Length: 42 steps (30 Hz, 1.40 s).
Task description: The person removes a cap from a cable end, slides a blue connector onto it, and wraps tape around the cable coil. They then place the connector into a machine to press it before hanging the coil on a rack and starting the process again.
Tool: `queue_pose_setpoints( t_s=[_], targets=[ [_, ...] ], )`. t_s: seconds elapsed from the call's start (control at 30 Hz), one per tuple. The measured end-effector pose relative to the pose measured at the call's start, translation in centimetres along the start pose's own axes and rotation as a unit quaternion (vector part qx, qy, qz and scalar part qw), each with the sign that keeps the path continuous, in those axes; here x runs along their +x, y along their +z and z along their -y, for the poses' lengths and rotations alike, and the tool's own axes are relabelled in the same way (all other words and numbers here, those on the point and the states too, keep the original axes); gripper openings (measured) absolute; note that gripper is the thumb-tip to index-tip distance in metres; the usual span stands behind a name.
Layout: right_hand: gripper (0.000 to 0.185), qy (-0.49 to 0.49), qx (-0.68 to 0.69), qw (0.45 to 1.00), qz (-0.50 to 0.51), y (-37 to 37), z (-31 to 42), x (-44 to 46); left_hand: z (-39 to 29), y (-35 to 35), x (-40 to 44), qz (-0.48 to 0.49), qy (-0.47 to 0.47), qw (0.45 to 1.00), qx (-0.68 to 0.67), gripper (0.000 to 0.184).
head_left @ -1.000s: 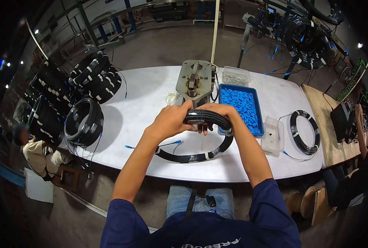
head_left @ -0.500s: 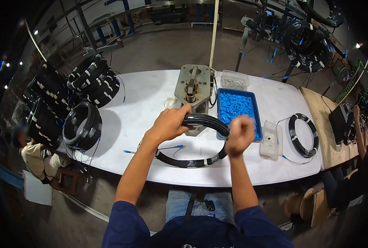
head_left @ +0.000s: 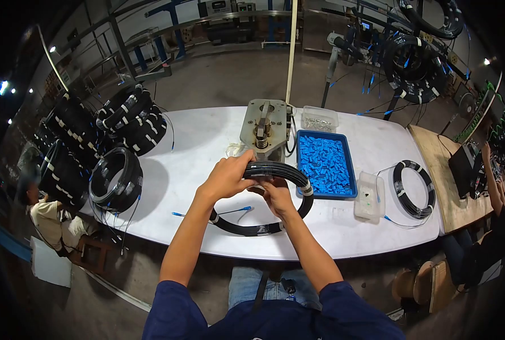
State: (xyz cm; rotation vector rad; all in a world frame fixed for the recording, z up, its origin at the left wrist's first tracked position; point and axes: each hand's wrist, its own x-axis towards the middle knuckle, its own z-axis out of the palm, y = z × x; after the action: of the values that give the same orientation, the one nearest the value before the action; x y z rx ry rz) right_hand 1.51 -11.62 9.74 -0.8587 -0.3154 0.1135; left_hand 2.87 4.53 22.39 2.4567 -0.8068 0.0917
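Note:
A coil of black cable [head_left: 275, 169] is tilted up over the white table in front of the metal machine [head_left: 265, 126]. My left hand [head_left: 228, 177] is closed around the coil's upper left part. Inside the ring, my right hand [head_left: 278, 198] reaches up beneath the top of the coil, fingers bent together close to my left fingers. What those right fingers hold is hidden. Clear and white bands bind the coil in places. A cable end with a blue connector [head_left: 245, 209] lies on the table within the ring.
A blue tray [head_left: 351, 180] of small blue parts stands to the right, between a clear box [head_left: 319, 120] and another clear box [head_left: 370, 211]. One more coil [head_left: 398, 187] lies farther right. Stacked coils [head_left: 116, 178] fill the left end. People sit at both sides.
My right hand has moved left and down from outside the coil's right side into the ring, under its top. My left hand keeps its hold. The view has shifted slightly.

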Motion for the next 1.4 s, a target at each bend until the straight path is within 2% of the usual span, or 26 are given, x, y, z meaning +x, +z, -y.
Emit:
queue_pose_setpoints(
  t_s=[0.07,0.13,0.2,0.27,0.33,0.5,0.6,0.73,0.8,1.0,1.1,1.23,1.4],
  targets=[
    [0.041,0.004,-0.013,1.0,0.008,0.2,-0.5,0.0,0.1,-0.3,-0.3,-0.002,-0.002,1.0,-0.006,0.042],
    [0.043,-0.003,-0.005,1.0,-0.015,1.1,-0.8,-0.7,-0.2,-1.0,-0.6,0.041,0.002,0.999,-0.034,0.043],
    [0.049,-0.025,0.006,0.999,-0.047,2.2,-0.8,-1.1,-1.0,-1.6,-1.0,0.036,0.003,0.998,-0.055,0.042],
    [0.047,-0.025,0.008,0.998,-0.049,2.4,-1.0,-1.4,-1.0,-1.5,-1.2,0.03,0.001,0.997,-0.075,0.042],
    [0.043,-0.025,0.001,0.998,-0.059,1.9,-1.0,-1.8,-0.1,-0.6,-0.9,-0.013,-0.026,0.998,-0.047,0.039],
    [0.039,-0.02,-0.015,0.999,-0.033,1.4,0.7,-3.5,1.3,0.1,-0.5,-0.029,-0.016,0.998,-0.058,0.041],
    [0.035,-0.007,0.014,0.999,-0.031,1.8,2.0,-3.8,0.0,-0.3,-0.2,-0.009,-0.048,0.999,-0.017,0.042],
    [0.035,-0.006,-0.022,0.998,-0.06,2.9,2.2,-4.3,-0.4,0.6,0.2,-0.025,-0.058,0.998,-0.006,0.043],
    [0.035,-0.006,0.003,0.998,-0.063,3.8,2.0,-4.7,-0.4,0.8,0.1,-0.054,-0.056,0.997,0.006,0.044],
    [0.038,-0.005,0.031,0.996,-0.079,5.6,1.3,-6.6,-0.5,0.4,0.0,-0.045,-0.101,0.994,0.015,0.047],
    [0.039,-0.007,0.018,0.996,-0.084,5.5,2.5,-7.3,-0.3,0.0,-0.2,-0.021,-0.097,0.995,-0.01,0.048],
    [0.039,-0.041,-0.04,0.994,-0.096,6.4,5.8,-7.8,0.0,0.7,0.1,-0.045,-0.088,0.995,-0.003,0.047],
    [0.051,-0.025,-0.08,0.991,-0.108,5.7,9.0,-7.5,0.1,0.7,0.4,-0.032,-0.069,0.997,-0.016,0.048]
  ],
)
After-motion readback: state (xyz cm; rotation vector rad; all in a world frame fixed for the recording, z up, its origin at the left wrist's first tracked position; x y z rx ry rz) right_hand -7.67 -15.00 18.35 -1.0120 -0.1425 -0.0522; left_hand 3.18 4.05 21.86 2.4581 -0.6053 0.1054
